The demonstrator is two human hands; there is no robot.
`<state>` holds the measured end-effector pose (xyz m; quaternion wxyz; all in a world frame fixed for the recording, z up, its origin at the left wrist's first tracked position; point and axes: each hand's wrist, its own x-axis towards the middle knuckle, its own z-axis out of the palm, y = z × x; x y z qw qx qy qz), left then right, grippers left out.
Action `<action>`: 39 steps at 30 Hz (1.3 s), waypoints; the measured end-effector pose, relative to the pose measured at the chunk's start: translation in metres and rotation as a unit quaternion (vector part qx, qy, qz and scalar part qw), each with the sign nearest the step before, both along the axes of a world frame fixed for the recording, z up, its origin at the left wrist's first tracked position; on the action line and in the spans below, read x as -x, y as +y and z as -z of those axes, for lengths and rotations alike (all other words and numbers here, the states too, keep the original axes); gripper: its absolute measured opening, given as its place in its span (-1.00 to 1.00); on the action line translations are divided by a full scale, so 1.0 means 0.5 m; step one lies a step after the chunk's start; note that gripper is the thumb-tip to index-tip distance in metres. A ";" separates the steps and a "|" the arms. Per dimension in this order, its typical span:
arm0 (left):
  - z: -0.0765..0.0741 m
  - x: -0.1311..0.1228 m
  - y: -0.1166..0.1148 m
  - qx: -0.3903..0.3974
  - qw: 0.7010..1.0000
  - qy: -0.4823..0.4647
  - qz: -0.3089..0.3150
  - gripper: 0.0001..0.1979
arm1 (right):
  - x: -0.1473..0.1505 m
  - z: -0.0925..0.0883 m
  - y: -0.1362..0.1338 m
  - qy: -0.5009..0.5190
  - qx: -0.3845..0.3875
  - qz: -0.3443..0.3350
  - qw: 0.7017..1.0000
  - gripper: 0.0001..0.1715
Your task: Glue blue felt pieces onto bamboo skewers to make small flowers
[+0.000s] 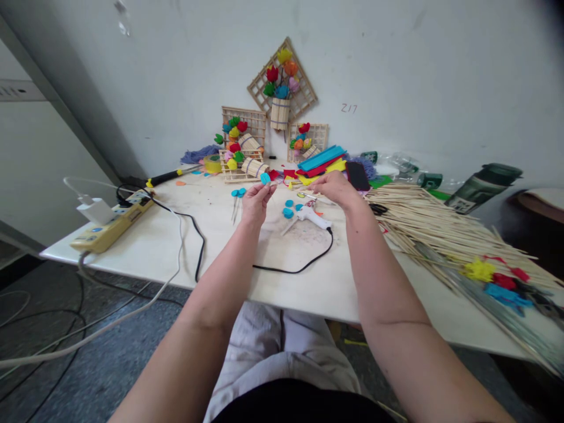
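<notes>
My left hand point(255, 202) is raised over the table, its thumb and fingers pinched on a small blue petal piece point(265, 178). To the right, my right hand point(335, 187) has its fingertips drawn together; what they hold, if anything, is too small to make out. Between and below the hands lies a white glue gun point(314, 217) with a black cord. Loose blue petal pieces point(288, 207) rest by its nozzle. Left of my left hand, blue pieces point(238, 192) on thin stems lie on the table.
A power strip point(110, 223) with cords sits at the left edge. Flower-decorated stick lattices point(282, 88) lean against the wall. Coloured felt strips point(321, 160) and a phone point(357, 175) lie behind my right hand. Wooden sticks point(440, 217) and a dark bottle point(484, 187) occupy the right.
</notes>
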<state>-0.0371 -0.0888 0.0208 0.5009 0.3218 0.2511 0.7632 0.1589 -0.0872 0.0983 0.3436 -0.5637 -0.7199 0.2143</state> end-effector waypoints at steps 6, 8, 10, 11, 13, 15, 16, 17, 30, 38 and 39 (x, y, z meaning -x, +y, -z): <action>0.008 0.006 0.010 0.007 1.000 -0.017 -0.006 -0.89 | -0.004 0.010 0.009 0.098 0.009 -0.012 0.995 -0.86; 0.010 0.007 0.011 0.001 1.000 -0.026 -0.005 -0.88 | -0.006 0.018 0.017 0.136 0.012 0.029 0.990 -0.82; 0.011 0.008 0.012 0.002 1.000 -0.027 -0.008 -0.88 | -0.006 0.027 0.023 0.161 0.031 0.054 0.985 -0.80; 0.011 0.008 0.012 0.007 1.000 -0.024 -0.011 -0.88 | -0.005 0.032 0.024 0.172 0.046 0.052 0.983 -0.82; 0.010 0.009 0.011 0.020 0.999 -0.023 -0.018 -0.89 | 0.001 0.042 0.022 0.205 0.075 0.024 0.976 -0.88; 0.009 0.009 0.011 0.030 0.999 -0.027 -0.021 -0.90 | 0.012 0.052 0.018 0.257 0.096 -0.019 0.961 -0.98; 0.008 0.009 0.010 0.034 0.999 -0.028 -0.021 -0.91 | 0.018 0.057 0.017 0.283 0.102 -0.037 0.953 -0.93; 0.007 0.008 0.010 0.037 0.999 -0.029 -0.020 -0.92 | 0.025 0.063 0.018 0.307 0.107 -0.050 0.944 -0.87; 0.015 0.004 0.016 0.029 0.999 -0.045 -0.008 -0.89 | 0.076 0.082 0.019 0.430 0.099 -0.106 0.891 -0.79; 0.008 0.000 0.005 0.050 0.997 -0.060 0.006 -0.90 | 0.092 0.074 0.008 0.461 0.054 -0.079 0.882 -0.81; 0.007 -0.001 0.003 0.056 0.997 -0.057 0.008 -0.90 | 0.091 0.072 0.008 0.456 0.039 -0.060 0.887 -0.81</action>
